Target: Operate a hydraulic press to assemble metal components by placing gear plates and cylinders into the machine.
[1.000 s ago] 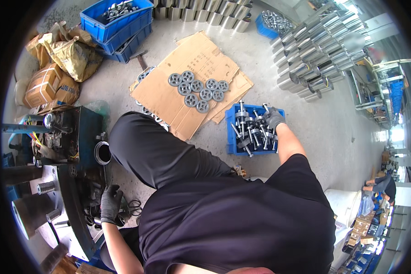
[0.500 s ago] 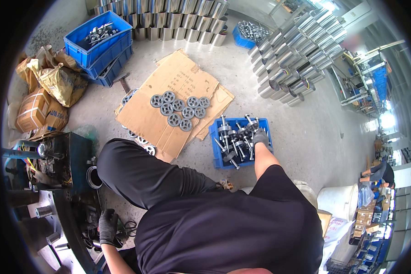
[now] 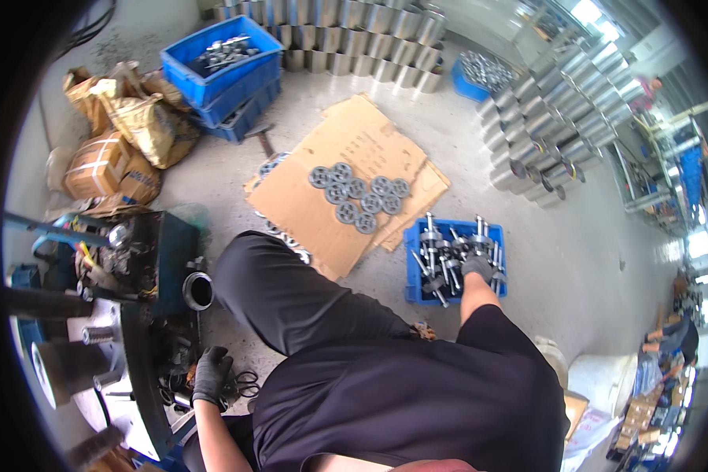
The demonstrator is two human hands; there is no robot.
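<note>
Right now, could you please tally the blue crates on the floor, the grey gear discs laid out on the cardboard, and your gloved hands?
Blue crates: 4 (the shaft crate, two stacked, one far by the cylinders)
Grey gear discs on the cardboard: 9
Gloved hands: 2 (left hand, right hand)
Total: 15

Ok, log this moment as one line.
left hand: gloved, on dark parts by machine | right hand: gloved, reaching into blue crate of metal shafts | grip: unclear

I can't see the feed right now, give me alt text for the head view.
Seen from above, a person's gloved right hand reaches into a blue crate of metal shafts on the floor. The gloved left hand rests by black rings beside a machine; grey gears lie on cardboard.
</note>
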